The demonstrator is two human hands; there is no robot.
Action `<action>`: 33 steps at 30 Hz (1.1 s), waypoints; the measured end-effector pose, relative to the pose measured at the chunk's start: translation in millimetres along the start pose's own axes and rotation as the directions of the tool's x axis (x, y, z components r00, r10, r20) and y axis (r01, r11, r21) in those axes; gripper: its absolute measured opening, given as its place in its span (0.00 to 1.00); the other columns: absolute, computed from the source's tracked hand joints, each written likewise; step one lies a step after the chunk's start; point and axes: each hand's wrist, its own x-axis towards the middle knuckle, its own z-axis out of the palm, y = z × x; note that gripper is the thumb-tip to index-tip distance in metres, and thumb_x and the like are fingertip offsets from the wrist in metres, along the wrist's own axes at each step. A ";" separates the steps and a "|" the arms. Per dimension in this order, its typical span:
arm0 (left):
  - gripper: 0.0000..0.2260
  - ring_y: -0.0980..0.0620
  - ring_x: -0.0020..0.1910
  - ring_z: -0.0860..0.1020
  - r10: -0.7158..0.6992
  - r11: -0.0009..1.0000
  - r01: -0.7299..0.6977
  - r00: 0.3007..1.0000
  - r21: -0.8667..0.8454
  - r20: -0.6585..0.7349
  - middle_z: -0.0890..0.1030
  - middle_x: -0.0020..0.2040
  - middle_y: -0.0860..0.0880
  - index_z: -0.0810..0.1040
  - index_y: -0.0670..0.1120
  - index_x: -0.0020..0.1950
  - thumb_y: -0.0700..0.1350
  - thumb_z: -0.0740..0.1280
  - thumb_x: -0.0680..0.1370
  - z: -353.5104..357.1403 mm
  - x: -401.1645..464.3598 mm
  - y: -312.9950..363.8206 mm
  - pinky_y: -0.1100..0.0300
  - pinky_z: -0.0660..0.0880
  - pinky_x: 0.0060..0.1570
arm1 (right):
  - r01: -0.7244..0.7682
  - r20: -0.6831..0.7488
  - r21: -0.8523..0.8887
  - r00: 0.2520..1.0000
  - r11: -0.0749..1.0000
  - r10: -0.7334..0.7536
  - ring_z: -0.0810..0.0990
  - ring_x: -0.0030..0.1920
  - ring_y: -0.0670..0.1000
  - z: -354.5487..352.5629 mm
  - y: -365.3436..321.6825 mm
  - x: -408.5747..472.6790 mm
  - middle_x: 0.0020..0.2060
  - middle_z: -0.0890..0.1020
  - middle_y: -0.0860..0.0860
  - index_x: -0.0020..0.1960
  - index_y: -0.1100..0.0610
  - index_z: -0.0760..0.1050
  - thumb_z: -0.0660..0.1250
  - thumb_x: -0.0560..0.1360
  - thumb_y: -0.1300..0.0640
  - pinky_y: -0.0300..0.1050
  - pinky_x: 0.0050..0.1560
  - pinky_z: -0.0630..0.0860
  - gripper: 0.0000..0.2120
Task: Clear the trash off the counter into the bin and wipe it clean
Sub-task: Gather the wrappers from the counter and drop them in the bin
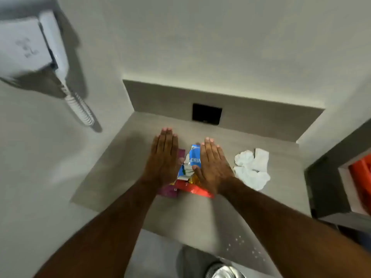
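Observation:
Several snack wrappers lie in a pile on the grey counter (112, 177): a blue and white one (191, 160), a red one (192, 190) and a purple one (168, 192). My left hand (163, 157) is held flat, palm down, over the left side of the pile. Over the right side my right hand (213, 166) is flat as well, fingers straight and together. Neither hand grips anything. A crumpled white cloth or tissue (252, 170) lies to the right of the wrappers. A round metal bin lid (222, 271) shows on the floor below the counter.
A wall-mounted white hair dryer (53, 47) with a coiled cord hangs at upper left. A black plate (206, 113) is set in the counter's back wall. At right is a dark-framed recess holding something orange (361, 177).

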 end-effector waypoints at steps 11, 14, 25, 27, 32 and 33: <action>0.58 0.31 0.79 0.43 0.034 0.991 0.074 0.647 -0.108 0.762 0.41 0.80 0.32 0.38 0.48 0.81 0.56 0.78 0.67 64.1 1.6 -38.5 0.38 0.51 0.78 | -0.064 0.501 -0.095 0.859 0.993 0.103 0.63 0.72 0.69 39.3 6.6 50.7 0.78 0.48 0.63 0.79 0.47 0.39 0.74 0.66 0.50 0.59 0.63 0.71 0.55; 0.56 0.38 0.80 0.52 0.086 0.978 0.099 0.603 -0.182 0.793 0.54 0.81 0.36 0.48 0.49 0.82 0.50 0.82 0.65 65.3 8.3 -45.4 0.44 0.59 0.77 | 0.104 0.470 -0.191 0.883 0.976 -0.002 0.71 0.68 0.62 40.9 -3.7 58.5 0.70 0.70 0.61 0.75 0.46 0.59 0.72 0.68 0.50 0.55 0.60 0.74 0.39; 0.06 0.36 0.48 0.81 -0.066 0.803 0.270 0.926 -0.532 0.371 0.82 0.47 0.34 0.85 0.34 0.40 0.30 0.69 0.68 28.1 -46.7 -15.8 0.48 0.76 0.51 | -0.305 0.240 0.300 0.941 0.904 0.238 0.81 0.53 0.59 14.4 -22.5 -10.7 0.54 0.80 0.55 0.53 0.54 0.82 0.71 0.67 0.63 0.47 0.54 0.79 0.15; 0.05 0.37 0.45 0.81 -0.128 0.757 0.254 0.961 -0.602 0.244 0.83 0.45 0.35 0.83 0.34 0.36 0.32 0.67 0.66 3.2 -72.6 11.2 0.47 0.77 0.48 | -0.285 0.080 0.454 0.956 0.844 0.281 0.82 0.49 0.57 3.9 -25.5 -54.6 0.51 0.82 0.54 0.47 0.56 0.83 0.71 0.63 0.65 0.45 0.50 0.79 0.14; 0.06 0.64 0.47 0.79 -0.065 0.536 0.072 0.997 -0.841 0.044 0.84 0.47 0.52 0.80 0.47 0.37 0.43 0.64 0.67 -50.7 -195.5 102.5 0.78 0.72 0.50 | -0.163 -0.097 0.705 0.942 0.690 0.322 0.81 0.49 0.41 19.1 -41.8 -230.7 0.48 0.81 0.41 0.47 0.47 0.82 0.60 0.61 0.59 0.31 0.53 0.75 0.19; 0.06 0.66 0.47 0.79 -0.039 0.495 0.082 0.997 -0.865 0.073 0.83 0.47 0.55 0.80 0.48 0.38 0.44 0.64 0.71 -45.8 -224.1 124.8 0.79 0.71 0.50 | -0.182 -0.073 0.710 0.942 0.680 0.328 0.82 0.50 0.43 39.1 -41.3 -267.8 0.49 0.81 0.42 0.47 0.46 0.81 0.61 0.61 0.60 0.34 0.54 0.76 0.18</action>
